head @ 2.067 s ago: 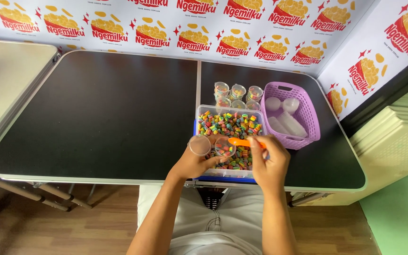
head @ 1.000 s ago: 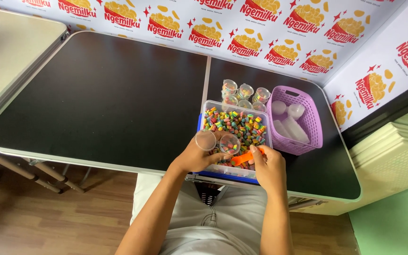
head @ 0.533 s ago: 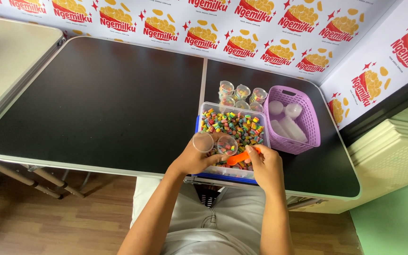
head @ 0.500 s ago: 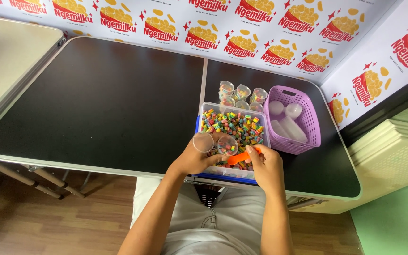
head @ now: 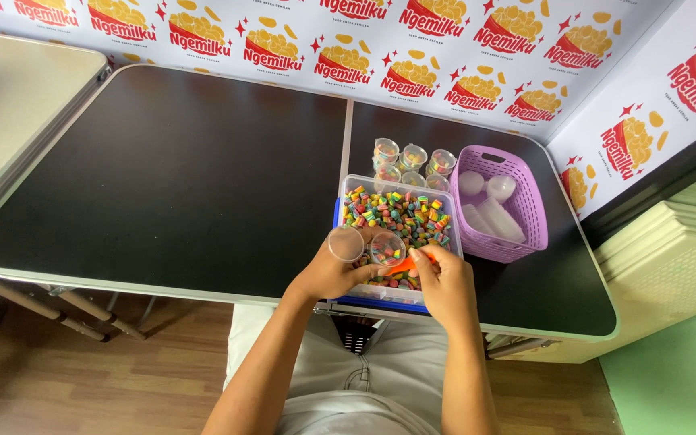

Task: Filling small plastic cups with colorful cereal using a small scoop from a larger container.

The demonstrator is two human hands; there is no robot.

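My left hand (head: 328, 274) holds a small clear plastic cup (head: 386, 248) with its hinged lid (head: 346, 243) flipped open, over the near end of a clear tub (head: 348, 187) full of small colourful candies (head: 400, 213). The cup holds a few candies. My right hand (head: 447, 282) grips an orange scoop (head: 406, 263) whose tip is at the cup's rim. Both hands hover above the tub's near edge.
Several filled, lidded cups (head: 412, 157) stand behind the tub. A purple basket (head: 525, 201) with empty clear cups (head: 485, 187) sits right of it. The black folding table (head: 171, 169) stretches left; a beige table (head: 10, 105) adjoins it. A printed backdrop (head: 445, 40) lines the wall.
The orange scoop went from above the candies down to the tub's near edge and now meets the cup's rim. My left hand keeps the cup nearly still.
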